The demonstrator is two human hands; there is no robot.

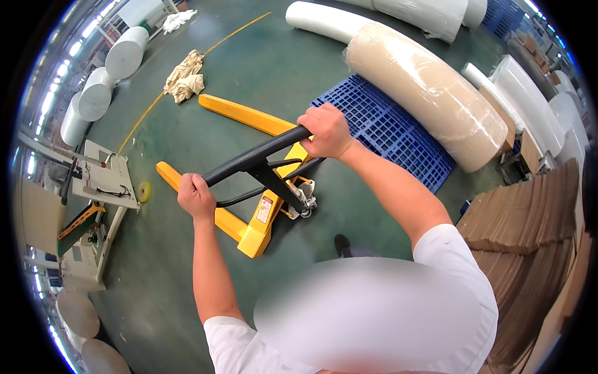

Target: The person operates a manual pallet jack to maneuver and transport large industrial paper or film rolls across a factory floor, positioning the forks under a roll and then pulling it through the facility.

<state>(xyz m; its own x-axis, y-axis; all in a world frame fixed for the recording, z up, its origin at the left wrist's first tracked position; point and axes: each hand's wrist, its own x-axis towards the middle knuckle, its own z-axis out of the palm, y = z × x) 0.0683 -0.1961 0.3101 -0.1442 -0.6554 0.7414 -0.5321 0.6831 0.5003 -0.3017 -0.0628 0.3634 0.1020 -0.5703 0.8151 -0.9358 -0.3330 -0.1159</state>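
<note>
A yellow pallet jack [256,234] stands on the green floor, its two forks pointing away toward the far left. Its black handle [255,157] rises toward me and slants across the middle of the view. My left hand [197,198] is closed round the handle's near left end. Round the far right end wraps my right hand [326,131], with both arms stretched forward. Beside the right hand lies a blue plastic pallet [389,134], partly under a big tan roll [427,93] in clear film.
White rolls [128,53] line the left side. A pale machine frame [112,181] stands at left, with a tape roll [144,192] near it. A crumpled beige cloth [185,78] lies beyond the forks. Stacked brown cardboard [520,218] rises at right.
</note>
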